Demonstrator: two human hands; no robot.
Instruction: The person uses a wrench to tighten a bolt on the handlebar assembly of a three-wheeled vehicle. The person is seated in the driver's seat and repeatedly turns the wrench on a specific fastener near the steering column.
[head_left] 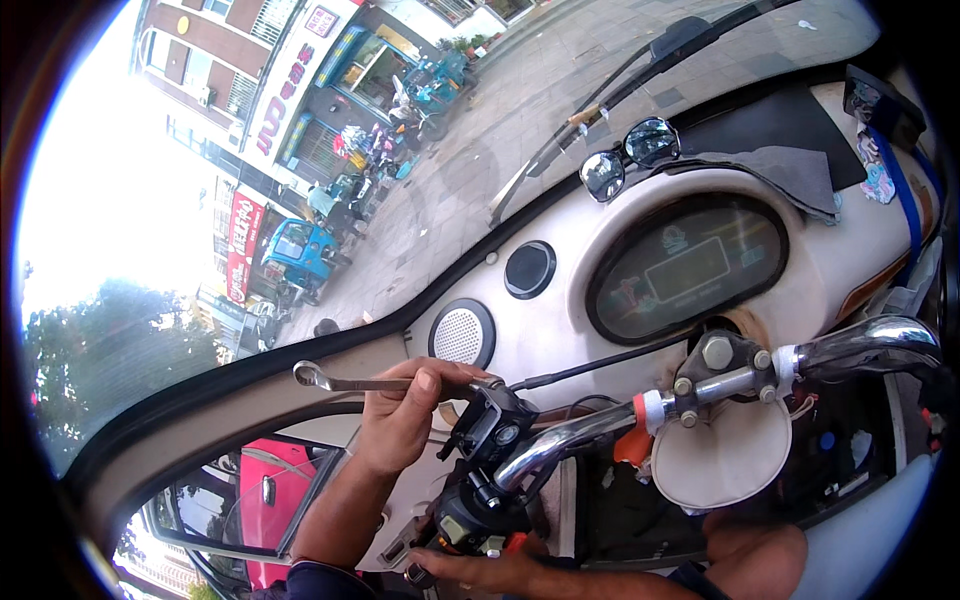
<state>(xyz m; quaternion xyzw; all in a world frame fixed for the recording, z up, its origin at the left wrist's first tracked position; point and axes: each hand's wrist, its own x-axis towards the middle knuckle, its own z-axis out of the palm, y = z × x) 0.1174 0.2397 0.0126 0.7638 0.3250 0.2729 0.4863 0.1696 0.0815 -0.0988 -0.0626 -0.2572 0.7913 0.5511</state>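
Observation:
My left hand (400,430) grips a slim metal wrench (350,382) by its shaft. The wrench lies level, its ring end pointing left and its other end at the black switch housing (490,425) on the chrome handlebar (560,440). My right hand (490,572) reaches in from the lower right and closes around the black grip end (465,525) of the same bar, just below the housing. A black cable (600,362) runs from the housing toward the dashboard.
I sit inside a small vehicle cabin. A cream dashboard carries an oval display (685,268), a round speaker grille (462,333), sunglasses (630,158) and a grey cloth (790,170). My knee (755,550) is below the bar clamp (715,375). Beyond the windscreen lies a paved street with parked vehicles (300,250).

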